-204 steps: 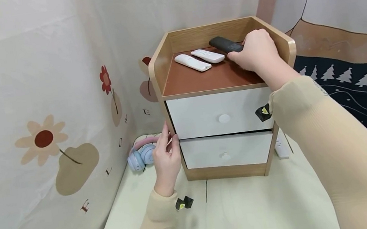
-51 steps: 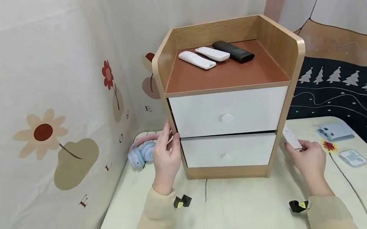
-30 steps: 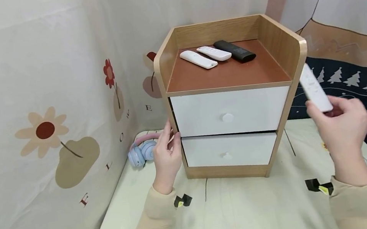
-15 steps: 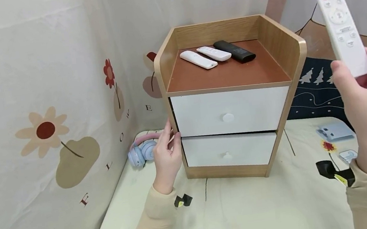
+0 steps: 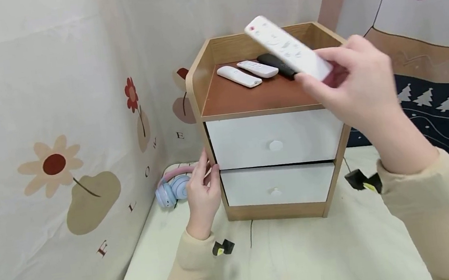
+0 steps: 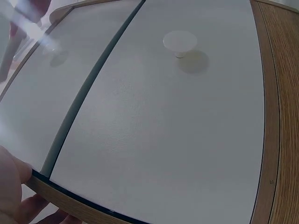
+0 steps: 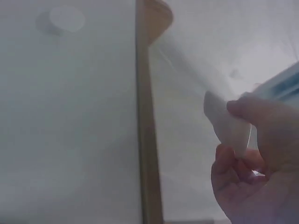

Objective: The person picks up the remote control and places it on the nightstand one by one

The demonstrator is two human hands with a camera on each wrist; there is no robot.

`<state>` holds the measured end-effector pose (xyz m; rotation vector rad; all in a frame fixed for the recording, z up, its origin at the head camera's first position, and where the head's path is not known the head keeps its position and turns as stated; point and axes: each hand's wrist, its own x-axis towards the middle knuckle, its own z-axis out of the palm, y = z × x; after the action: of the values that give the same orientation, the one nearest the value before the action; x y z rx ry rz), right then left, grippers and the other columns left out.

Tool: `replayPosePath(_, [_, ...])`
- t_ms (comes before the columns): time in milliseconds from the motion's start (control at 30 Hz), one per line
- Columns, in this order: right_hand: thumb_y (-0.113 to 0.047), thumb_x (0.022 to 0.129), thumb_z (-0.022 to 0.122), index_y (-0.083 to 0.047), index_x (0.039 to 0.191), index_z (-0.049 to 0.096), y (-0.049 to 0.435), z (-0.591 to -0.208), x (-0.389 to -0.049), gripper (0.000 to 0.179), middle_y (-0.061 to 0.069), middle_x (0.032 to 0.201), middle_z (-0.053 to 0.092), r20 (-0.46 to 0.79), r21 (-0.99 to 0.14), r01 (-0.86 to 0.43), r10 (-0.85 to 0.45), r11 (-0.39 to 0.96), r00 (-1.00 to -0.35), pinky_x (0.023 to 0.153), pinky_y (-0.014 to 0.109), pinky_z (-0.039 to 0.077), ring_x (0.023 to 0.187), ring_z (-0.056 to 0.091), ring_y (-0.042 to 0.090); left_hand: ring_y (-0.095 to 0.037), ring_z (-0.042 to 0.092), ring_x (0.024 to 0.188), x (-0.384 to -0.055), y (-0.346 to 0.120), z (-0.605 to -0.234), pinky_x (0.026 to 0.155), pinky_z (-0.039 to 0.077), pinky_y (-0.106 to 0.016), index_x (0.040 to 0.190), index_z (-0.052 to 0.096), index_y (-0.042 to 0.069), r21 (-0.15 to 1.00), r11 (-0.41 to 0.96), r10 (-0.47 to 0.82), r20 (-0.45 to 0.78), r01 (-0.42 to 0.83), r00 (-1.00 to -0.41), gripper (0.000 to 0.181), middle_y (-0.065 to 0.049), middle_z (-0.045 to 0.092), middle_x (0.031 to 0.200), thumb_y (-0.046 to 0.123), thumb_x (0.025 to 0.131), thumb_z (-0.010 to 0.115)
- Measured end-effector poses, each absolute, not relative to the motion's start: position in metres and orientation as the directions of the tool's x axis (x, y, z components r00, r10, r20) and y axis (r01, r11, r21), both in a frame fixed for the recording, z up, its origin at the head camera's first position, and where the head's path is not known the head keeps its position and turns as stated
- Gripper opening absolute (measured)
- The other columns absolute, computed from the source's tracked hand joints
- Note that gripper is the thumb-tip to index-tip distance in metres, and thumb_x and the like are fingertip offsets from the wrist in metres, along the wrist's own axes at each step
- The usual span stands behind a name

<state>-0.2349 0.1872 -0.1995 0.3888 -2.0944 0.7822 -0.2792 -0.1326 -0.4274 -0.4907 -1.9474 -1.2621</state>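
Note:
My right hand (image 5: 361, 81) pinches a white remote control (image 5: 287, 49) by its lower end between thumb and fingers. The remote is tilted, buttons showing, over the top tray of a small wooden cabinet (image 5: 276, 211). On that brown tray lie a white remote (image 5: 238, 76), a second white remote (image 5: 257, 68) and a black remote (image 5: 271, 62), partly hidden by the held one. My left hand (image 5: 204, 192) rests against the cabinet's left side, its thumb at the front edge. The left wrist view shows its fingers (image 6: 32, 205) partly hidden behind the wooden edge.
Two white drawers, the upper drawer (image 5: 241, 140) and lower drawer (image 5: 252, 186), are closed. Pink and blue headphones (image 5: 166, 195) lie left of the cabinet. A raised wooden rim (image 5: 199, 74) borders the tray. A printed curtain hangs behind.
My right hand picked up the white remote from right of the cabinet, raised it, then brought it left over the tray. Earlier it released the black remote there. My left hand stayed put.

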Motion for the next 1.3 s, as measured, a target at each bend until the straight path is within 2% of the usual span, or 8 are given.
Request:
replayPosePath(100, [-0.037, 0.095, 0.084, -0.008, 0.126, 0.083, 0.175, -0.19, -0.256, 0.042, 0.005, 0.098, 0.06, 0.731, -0.372, -0.526, -0.108, 0.765, -0.674, 0.066, 0.01, 0.039, 0.086, 0.051, 0.005, -0.038, 0.077, 0.122, -0.281, -0.134, -0.427, 0.096, 0.068, -0.041, 0.162, 0.054, 0.004, 0.604, 0.445, -0.077, 0.761, 0.661, -0.644, 0.055, -0.022, 0.071, 0.147, 0.008, 0.109, 0.068])
replayPosePath(200, [-0.037, 0.096, 0.083, -0.01, 0.126, 0.083, 0.166, -0.183, -0.277, 0.041, 0.007, 0.099, 0.062, 0.664, -0.363, -0.545, -0.201, 0.756, -0.721, 0.068, 0.016, 0.039, 0.088, 0.054, 0.014, -0.038, 0.077, 0.123, -0.282, -0.135, -0.428, 0.096, 0.068, -0.041, 0.162, 0.053, 0.004, 0.608, 0.447, -0.078, 0.757, 0.655, -0.649, 0.055, -0.022, 0.071, 0.148, 0.009, 0.109, 0.068])
replayPosePath(367, [-0.038, 0.095, 0.084, -0.011, 0.124, 0.083, 0.159, -0.178, -0.306, 0.04, 0.003, 0.096, 0.064, 0.567, -0.425, -0.546, -0.259, 0.722, -0.782, 0.072, 0.021, 0.041, 0.089, 0.056, 0.015, -0.037, 0.077, 0.124, -0.283, -0.134, -0.43, 0.097, 0.068, -0.041, 0.162, 0.054, 0.005, 0.617, 0.441, -0.084, 0.752, 0.652, -0.654, 0.056, -0.021, 0.07, 0.149, 0.01, 0.109, 0.069])
replayPosePath(533, [-0.041, 0.093, 0.086, -0.013, 0.126, 0.083, 0.162, -0.18, -0.319, 0.043, -0.003, 0.093, 0.066, 0.473, -0.487, -0.502, -0.268, 0.714, -0.84, 0.073, 0.02, 0.043, 0.087, 0.057, 0.012, -0.038, 0.077, 0.122, -0.283, -0.132, -0.43, 0.096, 0.068, -0.041, 0.161, 0.055, 0.004, 0.615, 0.432, -0.085, 0.756, 0.66, -0.649, 0.055, -0.021, 0.07, 0.148, 0.009, 0.109, 0.069])
replayPosePath(700, [-0.046, 0.092, 0.087, -0.016, 0.128, 0.083, 0.163, -0.182, -0.324, 0.046, -0.004, 0.089, 0.067, 0.415, -0.506, -0.472, -0.276, 0.722, -0.867, 0.071, 0.021, 0.043, 0.085, 0.057, 0.014, -0.037, 0.077, 0.123, -0.283, -0.134, -0.429, 0.097, 0.067, -0.039, 0.161, 0.055, 0.004, 0.613, 0.434, -0.083, 0.757, 0.66, -0.648, 0.055, -0.02, 0.07, 0.149, 0.009, 0.108, 0.07])
replayPosePath(900, [-0.052, 0.092, 0.086, -0.019, 0.128, 0.083, 0.16, -0.179, -0.33, 0.049, -0.004, 0.091, 0.073, 0.353, -0.505, -0.447, -0.296, 0.738, -0.888, 0.077, 0.023, 0.045, 0.089, 0.06, 0.013, -0.038, 0.077, 0.124, -0.283, -0.136, -0.429, 0.097, 0.067, -0.04, 0.162, 0.053, 0.005, 0.615, 0.44, -0.082, 0.753, 0.654, -0.653, 0.056, -0.021, 0.07, 0.149, 0.009, 0.109, 0.069])
replayPosePath(1300, [-0.054, 0.091, 0.086, -0.021, 0.129, 0.082, 0.158, -0.181, -0.335, 0.05, -0.002, 0.092, 0.072, 0.314, -0.465, -0.456, -0.341, 0.758, -0.886, 0.076, 0.022, 0.046, 0.088, 0.06, 0.014, -0.039, 0.077, 0.123, -0.283, -0.14, -0.428, 0.098, 0.067, -0.04, 0.162, 0.053, 0.004, 0.618, 0.439, -0.081, 0.75, 0.652, -0.657, 0.056, -0.021, 0.069, 0.15, 0.009, 0.109, 0.069])
